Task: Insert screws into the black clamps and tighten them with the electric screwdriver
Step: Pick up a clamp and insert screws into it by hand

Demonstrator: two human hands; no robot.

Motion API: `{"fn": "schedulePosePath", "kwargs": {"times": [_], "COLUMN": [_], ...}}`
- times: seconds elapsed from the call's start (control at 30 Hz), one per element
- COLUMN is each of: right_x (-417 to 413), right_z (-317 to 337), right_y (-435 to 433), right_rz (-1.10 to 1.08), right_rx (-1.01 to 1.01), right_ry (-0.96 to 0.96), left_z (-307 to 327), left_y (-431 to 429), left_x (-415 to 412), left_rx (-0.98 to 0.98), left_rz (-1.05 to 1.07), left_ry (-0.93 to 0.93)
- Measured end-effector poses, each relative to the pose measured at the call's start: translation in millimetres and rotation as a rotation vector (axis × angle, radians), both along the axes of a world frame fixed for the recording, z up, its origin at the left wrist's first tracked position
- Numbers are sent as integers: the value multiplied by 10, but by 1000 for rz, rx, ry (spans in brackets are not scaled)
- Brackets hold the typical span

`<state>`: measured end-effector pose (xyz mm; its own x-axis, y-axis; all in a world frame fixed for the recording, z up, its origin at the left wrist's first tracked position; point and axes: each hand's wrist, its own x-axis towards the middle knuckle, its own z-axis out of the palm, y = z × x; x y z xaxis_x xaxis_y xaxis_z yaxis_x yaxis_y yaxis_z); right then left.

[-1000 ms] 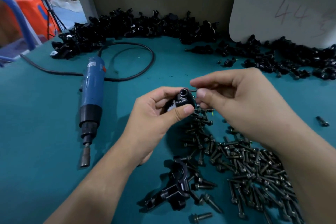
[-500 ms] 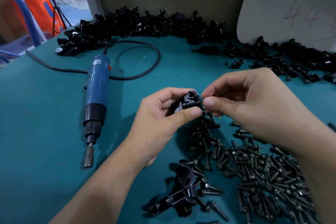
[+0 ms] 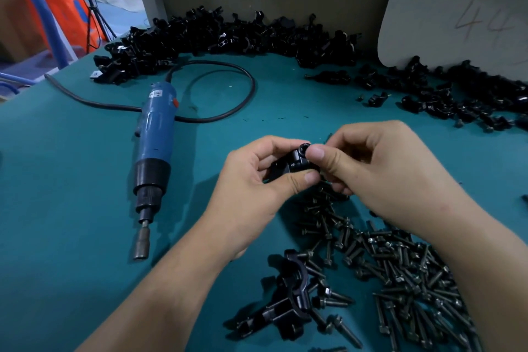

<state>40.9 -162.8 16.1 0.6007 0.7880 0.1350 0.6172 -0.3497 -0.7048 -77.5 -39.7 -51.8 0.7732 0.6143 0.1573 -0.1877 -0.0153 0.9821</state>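
Teal table (image 3: 71, 180); blue screwdriver (image 3: 155, 134); black clamps (image 3: 228, 37).

Readable text, one item only. Pale grey rounded-corner board (image 3: 428, 8), propped against the wall at upper right of frame, carries a handwritten "44" (image 3: 483, 23) in thin faint strokes. It sits near the board's right side, close to the frame edge, so whether more digits follow can't be told.

Blue electric screwdriver (image 3: 155, 134), lying left of centre, has a small white label (image 3: 156, 93) near its cable end. There's print on it, too blurred to read.

Pile of black clamps (image 3: 228, 34) along the back has a small white tag (image 3: 95, 74) on one piece at its left end, illegible.
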Motion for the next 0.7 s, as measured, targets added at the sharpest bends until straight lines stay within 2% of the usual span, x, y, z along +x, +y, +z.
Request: {"fn": "schedulePosePath", "kwargs": {"times": [0.1,0.23,0.3,0.47,0.63,0.7], "right_x": [-3,81,110,39,62,62], "right_z": [-16,3,-6,-68,-44,-49], "right_y": [25,-45,-66,-7,-44,-46], "right_rz": [14,140,176,141,108,120], "right_rx": [-67,-115,-111,-127,-171,-121], "right_ry": [-62,74,62,-32,5,-16], "left_z": [3,-5,-7,-1,9,4], "left_y": [0,3,-2,0,-1,0], "left_x": [4,17,23,8,12,11], "left_rx": [15,-14,-10,-16,-25,-33], "left_rz": [-3,25,27,8,2,4], "left_ry": [6,12,19,12,15,16]}}
